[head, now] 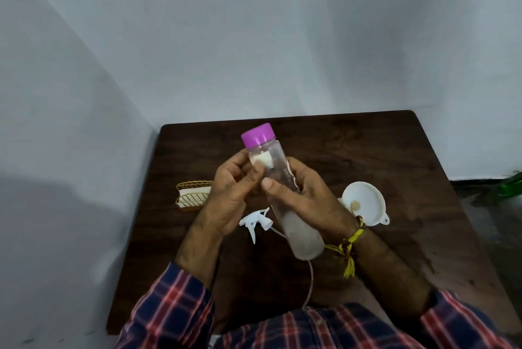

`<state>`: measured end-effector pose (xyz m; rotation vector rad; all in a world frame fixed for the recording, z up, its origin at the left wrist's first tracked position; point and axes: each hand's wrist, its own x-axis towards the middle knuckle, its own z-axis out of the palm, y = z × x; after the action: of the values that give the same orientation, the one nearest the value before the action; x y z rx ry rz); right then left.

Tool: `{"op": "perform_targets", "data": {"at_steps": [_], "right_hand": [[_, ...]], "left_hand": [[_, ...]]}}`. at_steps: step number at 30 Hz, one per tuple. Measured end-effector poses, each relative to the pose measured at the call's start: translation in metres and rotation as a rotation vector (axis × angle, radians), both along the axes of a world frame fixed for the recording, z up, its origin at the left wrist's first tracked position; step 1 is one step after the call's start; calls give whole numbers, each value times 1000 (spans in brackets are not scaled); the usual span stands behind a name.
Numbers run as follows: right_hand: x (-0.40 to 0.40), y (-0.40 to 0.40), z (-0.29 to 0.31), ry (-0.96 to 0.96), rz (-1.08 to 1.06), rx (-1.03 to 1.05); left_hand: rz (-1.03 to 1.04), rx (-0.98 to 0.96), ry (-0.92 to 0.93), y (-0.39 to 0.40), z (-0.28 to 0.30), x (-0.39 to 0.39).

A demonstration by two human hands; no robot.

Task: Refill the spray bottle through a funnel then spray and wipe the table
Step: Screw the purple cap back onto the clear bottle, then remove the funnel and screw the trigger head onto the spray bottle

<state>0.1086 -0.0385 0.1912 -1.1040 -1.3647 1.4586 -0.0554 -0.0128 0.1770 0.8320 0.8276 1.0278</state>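
Observation:
I hold a clear bottle (278,167) with a purple cap (257,135) tilted above the dark wooden table (367,150); milky liquid sits in its lower end. My right hand (305,193) is wrapped around its middle. My left hand (231,187) touches its upper part just below the cap. The white spray trigger head (255,221) lies on the table under my hands, its thin dip tube (309,281) trailing toward me. A white funnel (364,203) stands to the right behind my right wrist; whatever is under it is hidden.
A gold wire holder with white napkins (193,196) sits at the table's left side. The table stands in a corner against pale walls. Something green (512,183) lies on the floor at far right.

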Motion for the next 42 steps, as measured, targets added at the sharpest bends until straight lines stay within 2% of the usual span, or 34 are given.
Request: {"op": "perform_targets", "data": {"at_steps": [4, 9, 13, 16, 24, 31, 42], "right_hand": [[-4, 3, -18, -125, -18, -9], [-3, 13, -35, -373, -209, 5], [-2, 16, -40, -374, -229, -8], [-6, 17, -45, -358, -224, -34], [-7, 37, -48, -400, -275, -21], [-3, 55, -48, -397, -290, -12], [32, 48, -37, -671, -518, 221]], "left_hand": [[48, 47, 147, 9, 1, -1], [226, 120, 479, 51, -10, -16], [446, 122, 711, 110, -39, -38], [532, 121, 849, 152, -65, -55], [643, 138, 867, 215, -102, -70], [609, 157, 905, 227, -108, -79], [543, 174, 1030, 213, -113, -78]]}}
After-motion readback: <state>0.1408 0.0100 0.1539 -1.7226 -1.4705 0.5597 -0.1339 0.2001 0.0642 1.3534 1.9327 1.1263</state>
